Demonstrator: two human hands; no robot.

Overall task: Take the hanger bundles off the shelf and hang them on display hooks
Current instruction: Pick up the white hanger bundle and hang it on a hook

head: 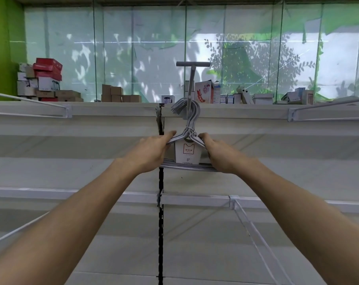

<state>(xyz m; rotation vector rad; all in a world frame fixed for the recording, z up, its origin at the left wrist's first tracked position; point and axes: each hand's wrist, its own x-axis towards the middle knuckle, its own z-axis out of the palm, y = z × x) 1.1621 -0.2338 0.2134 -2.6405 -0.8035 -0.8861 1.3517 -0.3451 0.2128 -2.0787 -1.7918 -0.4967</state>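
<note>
Left hand [154,150] and right hand [217,154] grip the wire hanger bundle [188,128] (paper-banded), hooks over a T-shaped display hook [192,79].

smooth coated-wire hanger bundle [186,128], matt paper label [188,153]

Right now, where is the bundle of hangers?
In the head view it is in the middle, the hanger bundle held between the left hand and right hand, its hooks looped over the grey display hook.

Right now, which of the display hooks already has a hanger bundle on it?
The centre T-ended display hook, where both hands hold the hanger bundle. The hook arms at far left and far right carry nothing.
</note>
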